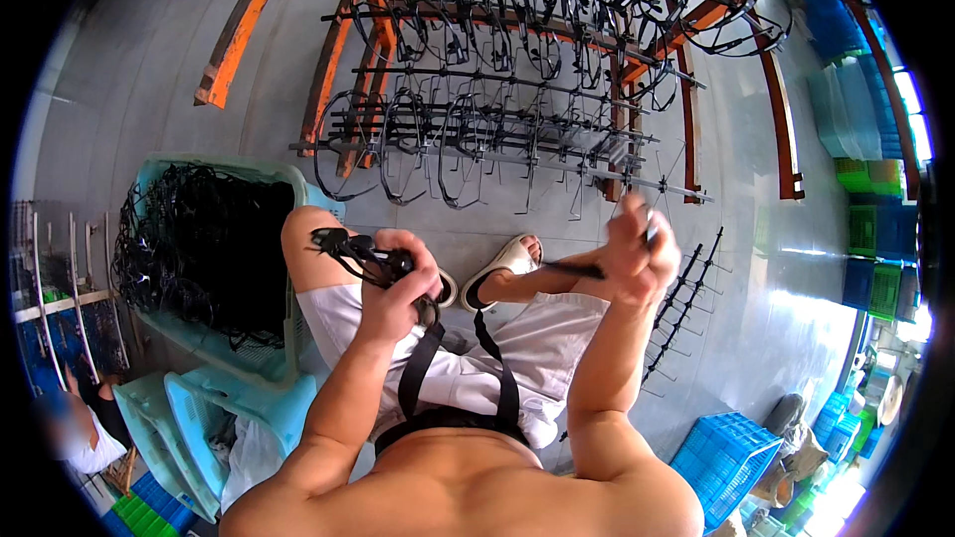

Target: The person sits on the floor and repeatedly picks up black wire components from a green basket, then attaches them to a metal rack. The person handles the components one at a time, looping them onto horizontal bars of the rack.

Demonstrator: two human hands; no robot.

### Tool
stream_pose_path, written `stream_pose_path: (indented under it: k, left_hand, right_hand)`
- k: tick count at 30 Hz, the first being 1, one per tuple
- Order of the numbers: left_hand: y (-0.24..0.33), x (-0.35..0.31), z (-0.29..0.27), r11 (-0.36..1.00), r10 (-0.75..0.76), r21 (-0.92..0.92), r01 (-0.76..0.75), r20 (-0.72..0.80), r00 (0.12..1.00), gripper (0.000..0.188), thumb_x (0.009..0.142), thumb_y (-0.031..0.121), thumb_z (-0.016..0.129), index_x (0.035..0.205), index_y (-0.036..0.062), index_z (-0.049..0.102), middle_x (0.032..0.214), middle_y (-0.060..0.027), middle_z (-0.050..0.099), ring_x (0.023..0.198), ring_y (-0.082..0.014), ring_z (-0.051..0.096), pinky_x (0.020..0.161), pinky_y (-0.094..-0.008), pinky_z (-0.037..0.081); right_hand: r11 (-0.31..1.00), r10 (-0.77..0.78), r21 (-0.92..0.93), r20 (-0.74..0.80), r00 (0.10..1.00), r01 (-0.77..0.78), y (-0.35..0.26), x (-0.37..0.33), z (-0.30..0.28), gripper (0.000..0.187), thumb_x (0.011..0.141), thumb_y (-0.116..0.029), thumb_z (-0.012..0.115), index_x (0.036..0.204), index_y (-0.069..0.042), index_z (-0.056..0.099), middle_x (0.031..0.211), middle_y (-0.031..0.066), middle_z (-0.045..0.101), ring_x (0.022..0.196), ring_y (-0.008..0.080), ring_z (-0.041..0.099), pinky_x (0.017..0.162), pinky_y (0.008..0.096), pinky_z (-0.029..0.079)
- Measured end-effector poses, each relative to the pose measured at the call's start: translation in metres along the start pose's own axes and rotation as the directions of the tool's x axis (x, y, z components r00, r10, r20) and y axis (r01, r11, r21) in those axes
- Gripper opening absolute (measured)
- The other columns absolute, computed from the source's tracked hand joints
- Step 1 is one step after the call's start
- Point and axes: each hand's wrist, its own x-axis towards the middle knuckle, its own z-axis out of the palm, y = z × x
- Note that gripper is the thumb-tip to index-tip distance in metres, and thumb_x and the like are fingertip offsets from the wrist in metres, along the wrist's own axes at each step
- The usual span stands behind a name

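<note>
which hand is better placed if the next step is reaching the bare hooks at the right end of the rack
Probably the right hand: in this view it sits just below those bare hooks, though it holds a blurred dark piece. The left hand is farther left, closed around black parts.

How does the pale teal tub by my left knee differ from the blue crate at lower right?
The teal tub looks larger than the blue crate. The tub is pale teal; the crate is bright blue. The tub, to your left, holds black parts; the crate sits to your right, contents unclear. Both look like plastic containers.
</note>
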Motion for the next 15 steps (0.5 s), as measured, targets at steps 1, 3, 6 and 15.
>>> stream_pose_path:
  k: [1, 3, 6, 15]
  left_hand:
    - [-0.008, 0.003, -0.004, 0.951, 0.11, 0.294, -0.096, -0.03, 0.993, 0.033, 0.077, -0.003, 0.061, 0.105, 0.0092, 0.051, 0.074, -0.0023, 0.05, 0.059, -0.0146, 0.047, 0.057, -0.0272, 0.041]
    - [-0.038, 0.017, -0.019, 0.621, 0.374, 0.724, -0.301, 0.064, 0.925, 0.032, 0.077, -0.001, 0.062, 0.107, 0.0058, 0.055, 0.077, -0.0052, 0.053, 0.066, -0.0157, 0.049, 0.065, -0.0283, 0.041]
    - [-0.066, 0.044, -0.012, 0.444, 0.483, 0.851, -0.279, 0.034, 0.875, 0.036, 0.076, 0.002, 0.064, 0.111, 0.0014, 0.055, 0.087, -0.01, 0.054, 0.077, -0.0226, 0.054, 0.071, -0.034, 0.043]
    - [-0.087, 0.072, -0.024, 0.247, 0.567, 0.934, -0.258, 0.076, 0.82, 0.029, 0.08, 0.01, 0.071, 0.101, -0.0033, 0.055, 0.079, -0.0092, 0.057, 0.063, -0.0162, 0.052, 0.059, -0.0287, 0.044]
  right_hand:
    - [0.997, -0.045, 0.064, 0.048, 0.998, 0.041, -0.005, 0.011, 0.009, 0.027, 0.092, -0.014, 0.056, 0.104, 0.008, 0.046, 0.07, 0.0119, 0.05, 0.036, 0.01, 0.038, 0.029, 0.0233, 0.031]
    - [0.982, -0.149, -0.14, -0.185, 0.971, 0.124, 0.0, 0.034, 0.011, 0.019, 0.094, -0.012, 0.051, 0.108, 0.002, 0.05, 0.077, 0.009, 0.054, 0.053, 0.0106, 0.049, 0.041, 0.0242, 0.038]
    - [0.907, -0.134, -0.413, -0.469, 0.873, -0.082, 0.034, 0.071, -0.012, 0.013, 0.094, -0.012, 0.053, 0.104, -0.005, 0.053, 0.084, 0.0081, 0.059, 0.065, 0.0134, 0.054, 0.056, 0.0281, 0.046]
    - [0.845, -0.281, -0.535, -0.465, 0.84, -0.014, 0.071, 0.092, -0.087, 0.01, 0.093, -0.013, 0.055, 0.096, -0.005, 0.049, 0.084, 0.0085, 0.06, 0.066, 0.0146, 0.056, 0.058, 0.0277, 0.046]
